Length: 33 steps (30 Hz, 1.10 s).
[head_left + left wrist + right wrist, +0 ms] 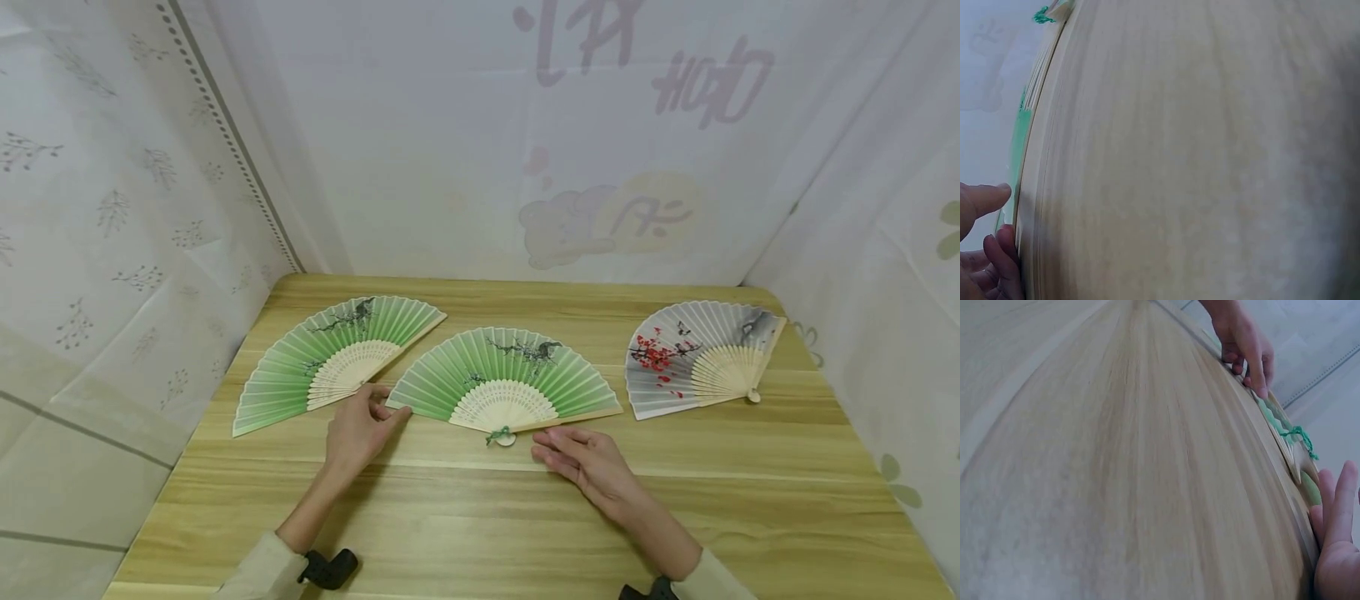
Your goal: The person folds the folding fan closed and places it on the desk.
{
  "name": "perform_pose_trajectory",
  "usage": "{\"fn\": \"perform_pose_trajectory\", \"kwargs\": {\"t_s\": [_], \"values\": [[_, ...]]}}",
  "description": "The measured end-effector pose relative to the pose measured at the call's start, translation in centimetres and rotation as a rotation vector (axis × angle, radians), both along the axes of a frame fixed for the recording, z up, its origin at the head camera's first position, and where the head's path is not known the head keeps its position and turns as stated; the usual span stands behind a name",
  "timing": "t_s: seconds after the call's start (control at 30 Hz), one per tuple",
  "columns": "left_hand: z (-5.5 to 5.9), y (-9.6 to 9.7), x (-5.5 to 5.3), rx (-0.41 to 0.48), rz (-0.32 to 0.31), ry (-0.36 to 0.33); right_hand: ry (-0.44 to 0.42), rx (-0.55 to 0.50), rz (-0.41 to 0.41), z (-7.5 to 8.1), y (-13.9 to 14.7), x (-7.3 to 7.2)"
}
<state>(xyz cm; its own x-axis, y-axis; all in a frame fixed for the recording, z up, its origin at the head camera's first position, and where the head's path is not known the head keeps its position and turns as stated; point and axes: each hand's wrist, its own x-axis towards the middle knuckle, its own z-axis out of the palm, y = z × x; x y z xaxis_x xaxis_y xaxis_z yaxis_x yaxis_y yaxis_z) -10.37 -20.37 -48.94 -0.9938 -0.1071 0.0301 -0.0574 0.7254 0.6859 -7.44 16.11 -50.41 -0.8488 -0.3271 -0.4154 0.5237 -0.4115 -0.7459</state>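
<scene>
A green folding fan (510,358) lies spread on the wooden table in the middle, with a green cord (498,434) tied at its pivot. My left hand (360,429) holds this fan's left corner between thumb and bent fingers. Just below its right guard stick, my right hand (592,467) has its fingers loosely extended, fingertips right by the edge. In the right wrist view the green cord (1297,434) shows between the two hands. A second green fan (330,358) lies spread to the left, its pivot end behind my left hand.
A grey-white fan (705,358) with red blossoms lies spread at the right of the wooden table (465,517). White printed curtains (420,150) hang behind the table and along both sides. Dark camera mounts (330,569) sit at the wrists.
</scene>
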Motion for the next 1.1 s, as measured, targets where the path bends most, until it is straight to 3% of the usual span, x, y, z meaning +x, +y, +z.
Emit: {"fn": "perform_pose_trajectory", "kwargs": {"t_s": [0.63, 1.1], "values": [[-0.3, 0.3, -0.1, -0.026, 0.035, 0.030, -0.107, 0.044, -0.057, 0.5, -1.3, -0.9], [0.3, 0.1, 0.0, -0.031, -0.008, -0.005, -0.105, 0.068, -0.048, 0.6, -1.4, -1.1]]}}
